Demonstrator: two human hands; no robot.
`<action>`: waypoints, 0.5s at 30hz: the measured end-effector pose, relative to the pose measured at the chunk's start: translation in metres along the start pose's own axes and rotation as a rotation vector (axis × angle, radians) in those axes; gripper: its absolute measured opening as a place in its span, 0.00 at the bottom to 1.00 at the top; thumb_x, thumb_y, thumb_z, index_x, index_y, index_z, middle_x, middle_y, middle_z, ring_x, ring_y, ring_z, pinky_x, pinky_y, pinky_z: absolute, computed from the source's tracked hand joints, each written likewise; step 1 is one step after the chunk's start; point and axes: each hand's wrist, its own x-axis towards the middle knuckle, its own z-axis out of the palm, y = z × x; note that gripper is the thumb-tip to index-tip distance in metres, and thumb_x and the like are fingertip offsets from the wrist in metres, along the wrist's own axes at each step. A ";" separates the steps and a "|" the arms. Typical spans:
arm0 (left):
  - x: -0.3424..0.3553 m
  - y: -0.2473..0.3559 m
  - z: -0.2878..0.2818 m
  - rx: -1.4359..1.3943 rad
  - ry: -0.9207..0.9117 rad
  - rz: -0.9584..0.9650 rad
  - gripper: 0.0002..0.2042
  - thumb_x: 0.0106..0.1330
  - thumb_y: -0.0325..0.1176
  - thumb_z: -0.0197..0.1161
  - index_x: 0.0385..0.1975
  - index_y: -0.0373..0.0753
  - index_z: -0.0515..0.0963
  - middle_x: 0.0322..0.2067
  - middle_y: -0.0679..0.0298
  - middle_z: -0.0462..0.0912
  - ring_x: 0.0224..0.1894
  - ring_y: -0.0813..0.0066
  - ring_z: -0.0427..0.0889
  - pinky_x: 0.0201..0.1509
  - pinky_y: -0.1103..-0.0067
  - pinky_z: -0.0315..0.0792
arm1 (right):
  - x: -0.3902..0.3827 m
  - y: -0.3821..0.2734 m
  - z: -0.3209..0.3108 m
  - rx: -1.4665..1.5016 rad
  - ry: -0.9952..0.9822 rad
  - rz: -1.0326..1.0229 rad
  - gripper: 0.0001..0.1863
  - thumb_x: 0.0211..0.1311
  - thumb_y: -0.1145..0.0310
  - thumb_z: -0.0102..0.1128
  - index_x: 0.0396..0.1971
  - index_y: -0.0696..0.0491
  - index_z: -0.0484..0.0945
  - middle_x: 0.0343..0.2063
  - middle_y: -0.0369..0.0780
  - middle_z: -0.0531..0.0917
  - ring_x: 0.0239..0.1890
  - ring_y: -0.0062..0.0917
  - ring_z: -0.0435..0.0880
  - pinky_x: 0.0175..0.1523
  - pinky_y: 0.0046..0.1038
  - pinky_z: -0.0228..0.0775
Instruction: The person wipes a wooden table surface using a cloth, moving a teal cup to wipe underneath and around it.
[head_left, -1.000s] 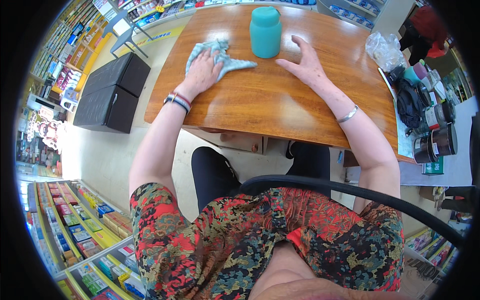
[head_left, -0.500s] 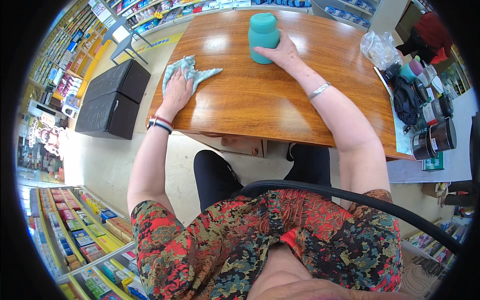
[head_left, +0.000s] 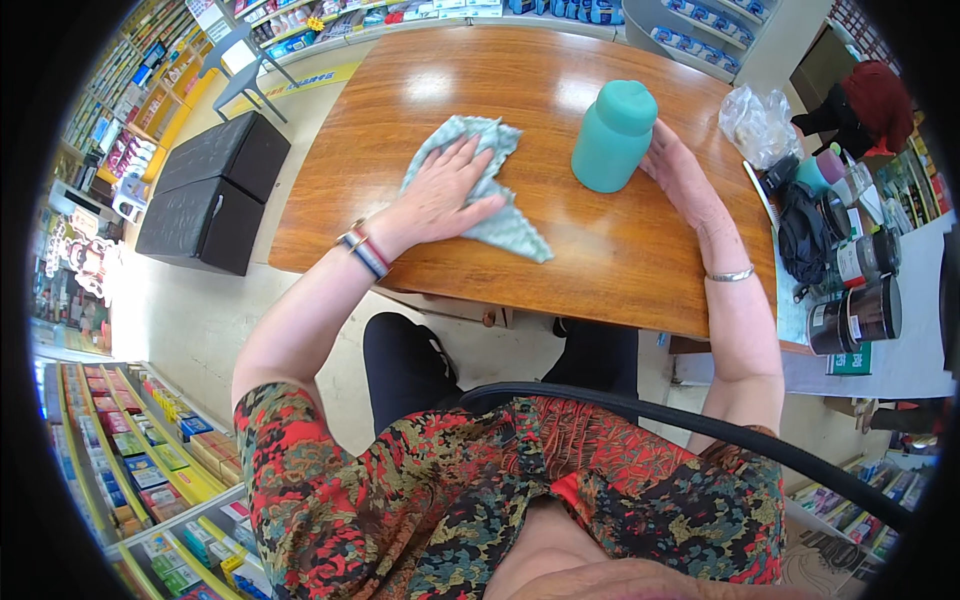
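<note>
A pale blue-green cloth [head_left: 520, 235] lies spread on the wooden table [head_left: 380, 130]. My left hand [head_left: 440, 195], wearing striped and gold bracelets, rests flat on it with fingers extended. To its right is a turquoise bottle [head_left: 608, 145] with a rounded lid. My right hand [head_left: 680, 175], a silver bangle at its wrist, is curled round the bottle's right side, its fingertips partly hidden behind it.
A crumpled plastic bag [head_left: 750, 120], black straps [head_left: 805, 230] and dark tubs [head_left: 850, 315] line the right side. Dark red fabric [head_left: 875, 105] is beyond. Black ottomans [head_left: 205, 190] and a grey chair [head_left: 250, 85] stand left of the table. Stocked shelves [head_left: 130, 450] surround me.
My left hand has swept rightward with the cloth. My right hand has reached the bottle and taken hold of it; the bottle now sits farther right and nearer me.
</note>
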 end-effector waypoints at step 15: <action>0.235 -0.080 0.050 0.136 0.032 -0.061 0.24 0.73 0.44 0.36 0.64 0.38 0.61 0.66 0.50 0.57 0.68 0.55 0.56 0.72 0.66 0.50 | 0.022 0.040 -0.043 -0.228 0.406 -0.104 0.18 0.68 0.73 0.49 0.57 0.58 0.65 0.45 0.39 0.77 0.45 0.20 0.76 0.50 0.22 0.71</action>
